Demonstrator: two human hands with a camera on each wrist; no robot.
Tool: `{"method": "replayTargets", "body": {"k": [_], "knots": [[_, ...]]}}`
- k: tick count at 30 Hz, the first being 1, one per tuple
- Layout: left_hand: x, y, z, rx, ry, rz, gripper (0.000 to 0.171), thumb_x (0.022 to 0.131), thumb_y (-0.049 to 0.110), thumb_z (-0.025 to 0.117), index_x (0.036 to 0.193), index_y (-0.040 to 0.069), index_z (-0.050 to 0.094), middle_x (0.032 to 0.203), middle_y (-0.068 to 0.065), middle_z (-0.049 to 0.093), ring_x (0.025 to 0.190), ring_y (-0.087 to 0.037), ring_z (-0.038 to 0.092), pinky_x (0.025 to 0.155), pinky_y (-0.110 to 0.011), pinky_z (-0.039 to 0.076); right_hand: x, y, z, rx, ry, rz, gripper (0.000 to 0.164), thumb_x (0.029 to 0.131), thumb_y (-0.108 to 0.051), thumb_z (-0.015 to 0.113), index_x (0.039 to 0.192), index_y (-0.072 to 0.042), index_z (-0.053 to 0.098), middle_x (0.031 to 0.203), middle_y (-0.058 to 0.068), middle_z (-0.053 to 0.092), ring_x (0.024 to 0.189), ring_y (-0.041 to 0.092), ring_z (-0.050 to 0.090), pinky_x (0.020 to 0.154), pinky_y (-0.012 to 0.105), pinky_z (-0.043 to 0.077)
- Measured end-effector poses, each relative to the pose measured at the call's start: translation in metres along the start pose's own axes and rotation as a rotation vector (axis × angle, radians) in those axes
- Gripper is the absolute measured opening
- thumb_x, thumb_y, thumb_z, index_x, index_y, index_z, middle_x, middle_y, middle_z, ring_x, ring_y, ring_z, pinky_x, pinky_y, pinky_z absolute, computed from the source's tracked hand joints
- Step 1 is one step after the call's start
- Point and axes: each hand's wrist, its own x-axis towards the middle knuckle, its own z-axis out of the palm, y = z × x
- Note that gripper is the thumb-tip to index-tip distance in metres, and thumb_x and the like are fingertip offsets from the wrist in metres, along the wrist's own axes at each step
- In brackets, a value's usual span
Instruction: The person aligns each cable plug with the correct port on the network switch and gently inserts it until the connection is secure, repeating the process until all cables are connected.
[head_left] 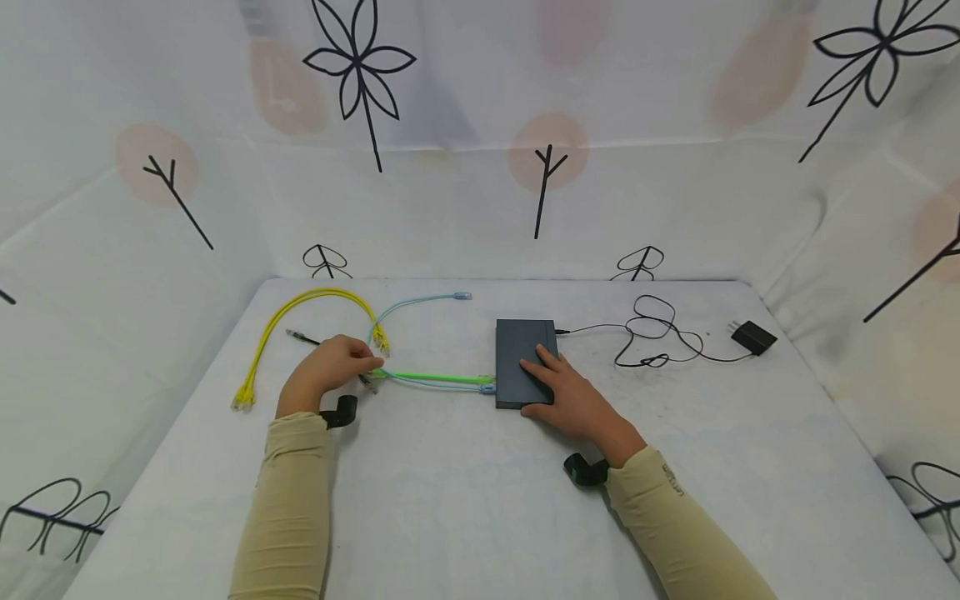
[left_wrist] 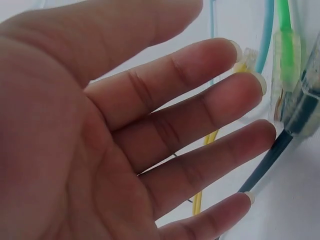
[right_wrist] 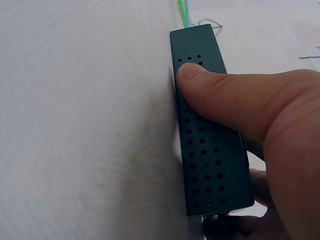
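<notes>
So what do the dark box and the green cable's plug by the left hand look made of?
Dark box: probably matte-painted metal, given its crisp square holes; plastic possible. Plug: apparently clear, shiny plastic, since the green cable shows through it.

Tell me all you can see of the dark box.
The blue-grey box is flat and rectangular; metal or plastic, I cannot tell. It lies on the white table, with rows of small square holes in its near wall. A green cable and a light-blue cable meet its left side, a thin black cord its right. The right grip holds it, thumb on the near wall, fingers on top.
</notes>
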Motion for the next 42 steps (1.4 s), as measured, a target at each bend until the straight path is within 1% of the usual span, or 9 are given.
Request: {"method": "replayTargets", "body": {"k": [8,14,16,18,20,24,29,36,42], "knots": [[-0.001,-0.008,-0.001,-0.039,0.002,0.003,0.020,0.090,0.031,0.066,0.101,0.014,0.070,0.103,-0.004,0.069,0.096,-0.022,0.060,0.085,-0.040,0.048,0.000,0.001,0.000,-0.001,0.001,0.002,0.079,0.085,-0.044,0.072,0.151,-0.023,0.035,0.163,0.010,0.013,0.147,0.046,0.012,0.109,0.065,0.030],[0.000,-0.019,0.000,-0.017,0.005,0.007,0.013,0.090,0.026,0.067,0.097,0.015,0.069,0.102,-0.003,0.069,0.093,-0.022,0.059,0.081,-0.038,0.047,0.000,0.001,0.000,-0.002,-0.002,0.004,0.078,0.085,-0.044,0.072,0.151,-0.023,0.035,0.163,0.010,0.013,0.147,0.047,0.012,0.109,0.065,0.030],[-0.001,-0.021,0.000,-0.015,0.003,0.013,0.011,0.089,0.021,0.067,0.097,0.014,0.070,0.102,-0.004,0.069,0.092,-0.022,0.059,0.081,-0.038,0.047,0.000,0.001,0.000,-0.002,-0.001,0.004,0.078,0.085,-0.044,0.072,0.151,-0.023,0.035,0.163,0.010,0.013,0.147,0.046,0.011,0.109,0.065,0.030],[-0.002,-0.022,0.000,-0.012,0.004,0.017,0.013,0.087,0.015,0.067,0.099,0.013,0.070,0.102,-0.005,0.069,0.093,-0.022,0.059,0.083,-0.038,0.047,0.000,0.001,0.001,-0.004,0.001,0.003,0.078,0.085,-0.044,0.072,0.151,-0.023,0.036,0.163,0.010,0.013,0.147,0.046,0.012,0.109,0.065,0.030],[-0.002,-0.023,0.000,-0.009,-0.002,0.026,0.019,0.084,0.008,0.066,0.102,0.012,0.071,0.104,-0.006,0.069,0.095,-0.023,0.060,0.084,-0.040,0.047,0.000,0.001,0.001,-0.003,0.003,0.002,0.078,0.085,-0.043,0.072,0.151,-0.023,0.036,0.163,0.010,0.013,0.147,0.046,0.012,0.109,0.065,0.030],[-0.002,-0.024,0.001,0.004,0.003,0.030,0.024,0.081,0.002,0.065,0.103,0.011,0.071,0.103,-0.007,0.069,0.095,-0.023,0.060,0.085,-0.040,0.048,0.000,0.001,0.001,0.001,0.004,0.001,0.078,0.085,-0.044,0.072,0.151,-0.024,0.036,0.163,0.009,0.013,0.147,0.046,0.012,0.109,0.065,0.030],[-0.001,-0.027,0.003,0.044,0.006,0.005,0.021,0.083,0.004,0.065,0.101,0.012,0.072,0.103,-0.009,0.068,0.093,-0.024,0.060,0.080,-0.039,0.050,0.000,0.001,0.001,0.007,0.005,-0.002,0.078,0.085,-0.044,0.072,0.151,-0.023,0.036,0.163,0.009,0.013,0.147,0.046,0.012,0.109,0.065,0.030],[0.000,-0.026,0.003,0.050,-0.001,-0.042,0.014,0.083,0.012,0.070,0.095,0.016,0.076,0.112,-0.011,0.067,0.098,-0.025,0.058,0.084,-0.040,0.049,0.000,0.001,0.001,0.002,0.010,-0.005,0.078,0.085,-0.044,0.073,0.151,-0.023,0.037,0.163,0.009,0.014,0.147,0.045,0.013,0.108,0.064,0.031],[-0.001,-0.026,0.001,0.044,0.002,-0.046,0.013,0.083,0.013,0.071,0.094,0.019,0.075,0.106,-0.007,0.069,0.096,-0.024,0.058,0.082,-0.038,0.048,0.000,0.001,0.001,-0.005,0.011,-0.001,0.079,0.084,-0.044,0.073,0.151,-0.023,0.037,0.163,0.009,0.014,0.147,0.045,0.013,0.109,0.064,0.031]]}}
